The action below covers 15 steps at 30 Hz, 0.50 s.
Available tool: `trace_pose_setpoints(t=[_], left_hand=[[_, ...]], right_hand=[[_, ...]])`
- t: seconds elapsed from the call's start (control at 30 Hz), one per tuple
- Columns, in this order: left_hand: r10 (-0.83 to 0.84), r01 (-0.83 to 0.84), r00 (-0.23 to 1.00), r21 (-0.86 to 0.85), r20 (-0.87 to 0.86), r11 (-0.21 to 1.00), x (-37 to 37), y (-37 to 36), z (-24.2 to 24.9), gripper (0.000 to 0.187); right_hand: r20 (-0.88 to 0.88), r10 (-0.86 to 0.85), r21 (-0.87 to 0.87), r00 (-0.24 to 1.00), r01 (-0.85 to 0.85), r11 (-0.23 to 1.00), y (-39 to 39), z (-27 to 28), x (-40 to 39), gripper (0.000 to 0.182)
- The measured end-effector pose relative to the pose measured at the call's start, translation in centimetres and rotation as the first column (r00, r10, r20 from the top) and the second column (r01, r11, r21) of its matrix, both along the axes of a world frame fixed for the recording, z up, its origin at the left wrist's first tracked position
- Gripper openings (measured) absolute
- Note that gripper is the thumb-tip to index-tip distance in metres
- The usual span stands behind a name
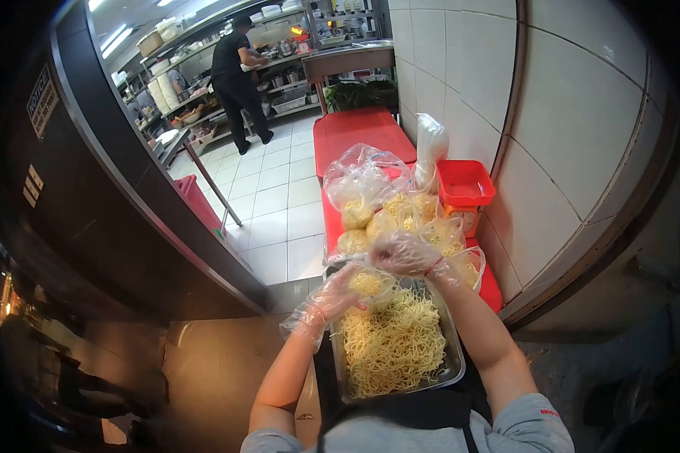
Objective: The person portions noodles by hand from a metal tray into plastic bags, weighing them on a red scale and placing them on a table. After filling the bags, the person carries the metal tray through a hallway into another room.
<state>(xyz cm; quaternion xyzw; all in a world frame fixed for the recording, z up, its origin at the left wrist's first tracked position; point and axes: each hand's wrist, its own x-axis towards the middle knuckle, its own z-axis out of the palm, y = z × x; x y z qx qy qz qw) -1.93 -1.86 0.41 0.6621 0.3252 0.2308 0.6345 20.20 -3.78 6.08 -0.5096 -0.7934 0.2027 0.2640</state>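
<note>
A small clear plastic bag of noodles [369,284] is over the far end of a metal tray [456,355] heaped with loose yellow noodles [393,343]. My left hand [331,296], in a clear plastic glove, curls around the bag's left side. Above and to the right, my gloved right hand [402,254] is closed in a fist, apparently on the bag's gathered neck; the fingertips are hidden. Just past my hands, several filled bags of noodles [357,214] sit together on a red surface.
An orange scale [461,219] with a red basin [466,183] stands by the tiled wall, beside a white plastic bundle [431,143]. A red lid [363,140] lies farther back. A co-worker [234,75] in black stands at the far shelves. A dark door frame [128,166] is at left.
</note>
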Motion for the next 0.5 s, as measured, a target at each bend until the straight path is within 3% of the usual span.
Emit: trace_pose_setpoints(t=[0.07, 0.13, 0.17, 0.2, 0.23, 0.27, 0.37, 0.5], left_hand=[[-0.073, 0.105, 0.989, 0.272, -0.126, 0.956, 0.1, 0.6, -1.4, 0.064], [-0.088, 0.144, 0.974, 0.277, -0.207, 0.95, 0.5, 0.4, -1.1, 0.064], [-0.079, 0.114, 0.973, 0.156, -0.215, 0.981, 0.9, 0.2, -0.6, 0.063], [-0.07, 0.08, 0.972, 0.035, -0.224, 0.996, 1.2, -0.1, 0.2, 0.063], [-0.083, 0.095, 0.967, 0.037, -0.241, 0.995, 1.0, -0.4, 0.9, 0.063], [-0.092, 0.106, 0.962, 0.04, -0.257, 0.994, 0.8, -0.5, 1.6, 0.062], [-0.097, 0.106, 0.972, 0.03, -0.215, 0.994, -0.4, 0.6, 0.4, 0.062], [-0.031, 0.036, 0.997, 0.073, -0.069, 0.997, -0.2, 1.7, -2.0, 0.063]], right_hand=[[-0.135, 0.041, 0.363, 0.99, 0.011, 0.932, 0.1, 0.1, -1.0, 0.023], [-0.036, 0.124, 0.432, 0.992, -0.097, 0.897, 1.4, -2.0, -1.7, 0.023], [0.014, 0.163, 0.463, 0.987, -0.151, 0.873, 2.1, -3.0, -2.0, 0.023], [0.117, 0.135, 0.291, 0.984, -0.164, 0.943, 2.0, -3.7, -2.2, 0.023], [0.223, 0.126, 0.11, 0.967, -0.154, 0.982, 2.0, -4.1, -2.2, 0.022], [0.184, 0.12, 0.225, 0.976, -0.161, 0.961, 2.0, -4.2, -1.4, 0.018], [-0.092, 0.07, 0.072, 0.993, -0.063, 0.995, 1.5, -2.8, -0.3, 0.011], [0.026, 0.186, 0.062, 0.982, -0.187, 0.98, 0.0, -2.6, -1.9, 0.014]])
